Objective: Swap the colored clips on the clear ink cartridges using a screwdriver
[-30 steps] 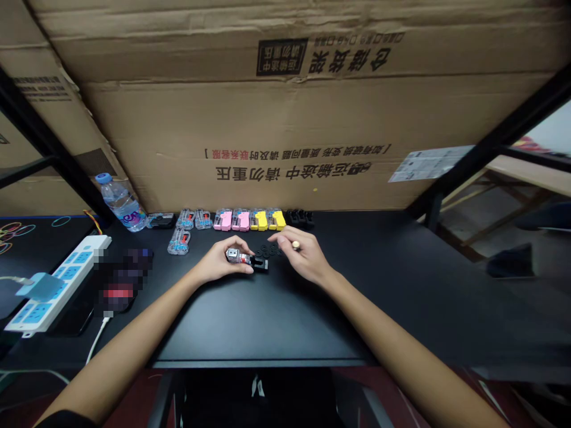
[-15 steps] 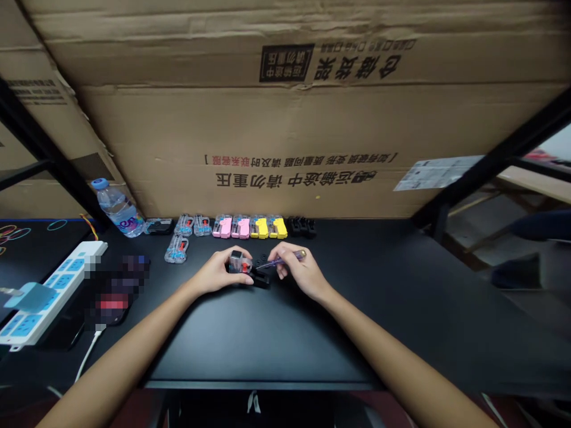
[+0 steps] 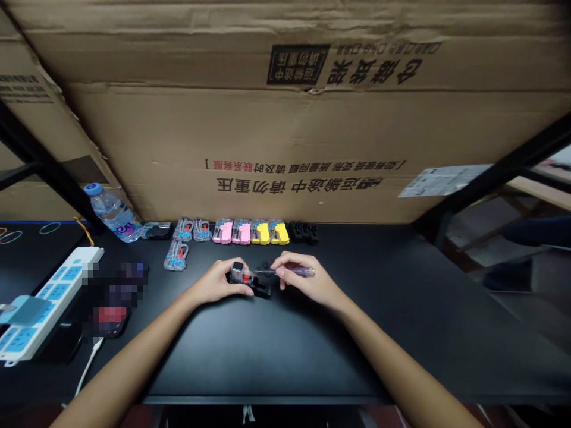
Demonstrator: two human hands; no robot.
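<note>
My left hand (image 3: 217, 282) is closed around a small toy-like device with a clear body (image 3: 238, 273), a dark top and a red part. A black grip-shaped piece (image 3: 261, 289) extends from its lower right; whether it is joined on cannot be made out. Between thumb and fingers, my right hand (image 3: 312, 282) pinches a screwdriver (image 3: 306, 271) with a see-through purple handle. The shaft lies almost level and points left at the device; whether its tip touches is too small to tell. Just behind the shaft lie several tiny black parts (image 3: 266, 266).
Along the cardboard wall (image 3: 285, 131) stand clear devices (image 3: 176, 255), pink ones (image 3: 225, 232), yellow ones (image 3: 262, 233) and black pieces (image 3: 304, 232). To the left are a water bottle (image 3: 113, 215), a power strip (image 3: 57, 297) and a phone (image 3: 113, 315) with a white cable (image 3: 88, 368).
The screwdriver has swung from a slant to nearly level, its handle end lower and further right. My left hand keeps hold of the device. The whole view has shifted slightly.
</note>
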